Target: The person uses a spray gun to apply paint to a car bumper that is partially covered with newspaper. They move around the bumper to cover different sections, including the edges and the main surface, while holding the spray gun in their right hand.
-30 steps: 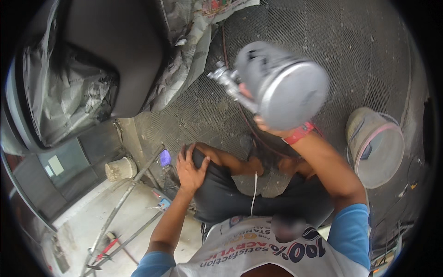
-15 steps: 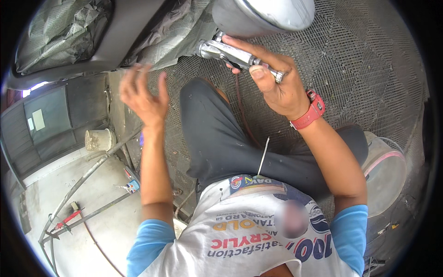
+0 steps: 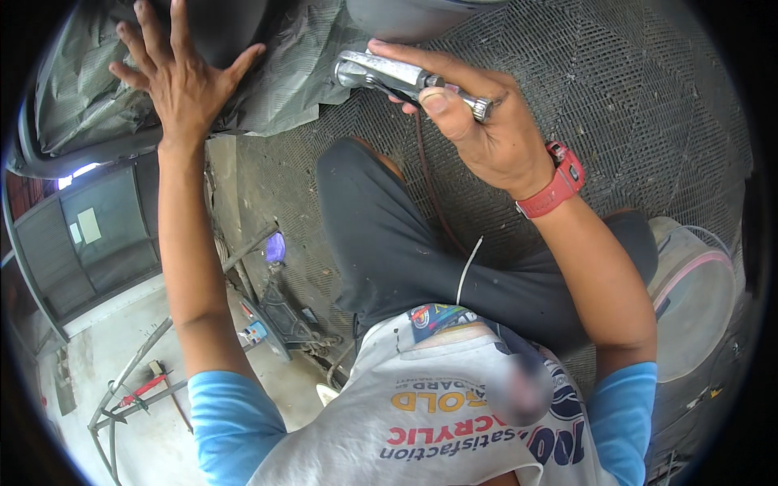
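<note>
My right hand (image 3: 494, 130) is wrapped around a silver spray gun (image 3: 389, 73), which lies tilted with its head to the left. A reddish hose (image 3: 427, 178) runs down from below the gun. Just above it, a large rounded grey vessel (image 3: 413, 18) is cut off by the upper edge; I cannot make out how it joins the gun. My left hand (image 3: 186, 89) is open with fingers spread, holding nothing. It is over a dark smooth panel (image 3: 219, 28) beside crumpled masking paper (image 3: 296, 77). Whether it touches the panel I cannot tell.
Dark ribbed matting (image 3: 600, 105) covers the floor under my crossed legs. A translucent tub (image 3: 697, 308) stands at my right. On the left are a metal pipe frame (image 3: 130, 364), a purple item (image 3: 275, 247) and a grey-framed glazed partition (image 3: 105, 235).
My left hand has moved up and left, from a blurred pose to spread fingers over the dark panel. My right hand and the spray gun have shifted slightly up and left.
</note>
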Tool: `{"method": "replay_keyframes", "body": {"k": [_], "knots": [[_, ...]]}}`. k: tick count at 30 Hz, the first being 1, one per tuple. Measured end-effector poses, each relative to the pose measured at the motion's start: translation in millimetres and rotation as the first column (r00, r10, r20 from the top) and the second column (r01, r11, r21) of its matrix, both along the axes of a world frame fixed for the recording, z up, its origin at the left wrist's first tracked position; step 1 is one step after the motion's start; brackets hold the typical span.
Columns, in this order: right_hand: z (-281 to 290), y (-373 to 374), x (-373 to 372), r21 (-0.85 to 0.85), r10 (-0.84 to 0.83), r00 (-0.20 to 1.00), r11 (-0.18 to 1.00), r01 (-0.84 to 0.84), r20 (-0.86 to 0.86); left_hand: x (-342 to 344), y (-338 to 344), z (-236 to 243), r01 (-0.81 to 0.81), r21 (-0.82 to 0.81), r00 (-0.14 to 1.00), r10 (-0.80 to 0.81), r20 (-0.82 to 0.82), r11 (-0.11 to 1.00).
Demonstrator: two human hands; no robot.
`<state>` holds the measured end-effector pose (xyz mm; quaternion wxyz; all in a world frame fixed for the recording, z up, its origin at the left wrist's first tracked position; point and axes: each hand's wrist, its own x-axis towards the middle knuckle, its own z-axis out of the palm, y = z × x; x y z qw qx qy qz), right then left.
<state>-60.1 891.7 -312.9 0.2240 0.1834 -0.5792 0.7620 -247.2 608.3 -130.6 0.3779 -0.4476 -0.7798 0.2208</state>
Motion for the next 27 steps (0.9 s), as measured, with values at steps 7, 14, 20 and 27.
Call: {"method": "replay_keyframes", "body": {"k": [7, 14, 20, 27], "knots": [[2, -7, 1, 0.016, -0.067, 0.998, 0.998, 0.067, -0.011, -8, 75, 8, -0.009, -0.034, 0.975, 0.002, -0.222, 0.999], [3, -25, 3, -0.007, -0.03, 0.999, 1.0, 0.03, -0.015, 8, -9, 3, -0.032, -0.128, 0.995, 0.044, 0.094, 0.991], [4, -53, 7, -0.022, 0.017, 1.0, 1.0, -0.017, -0.024, 45, -126, 6, -0.217, -0.09, 0.976, 0.218, 0.003, 0.972], [8, -103, 11, 0.116, 0.123, 0.99, 0.987, -0.115, -0.065, 121, -205, -28, -0.555, 0.183, 0.828, 0.56, 0.028, 0.812]]}}
